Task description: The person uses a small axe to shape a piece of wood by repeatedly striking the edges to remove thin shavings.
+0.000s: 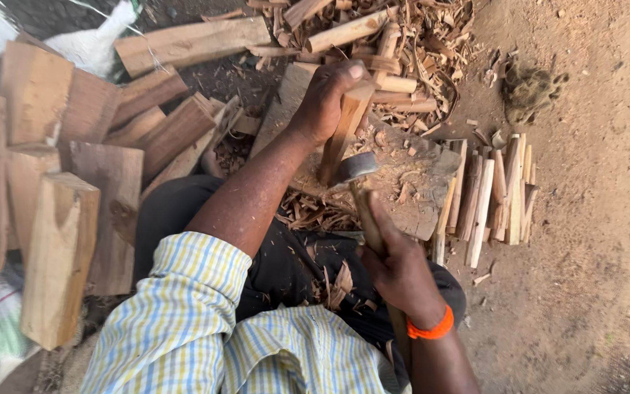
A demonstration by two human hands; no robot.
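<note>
Head view shows the left hand (pixel 327 102) closed around a wooden stick (pixel 344 128), standing upright on the chopping block (pixel 417 193). Right hand (pixel 395 266) grips the hatchet (pixel 359 182) handle; its blade seems to touch the stick low down. Split sticks (pixel 494 193) lie beside the block.

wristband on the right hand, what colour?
Bright orange. The wristband shows clearly in the head view, on the right hand gripping the hatchet handle.
</note>
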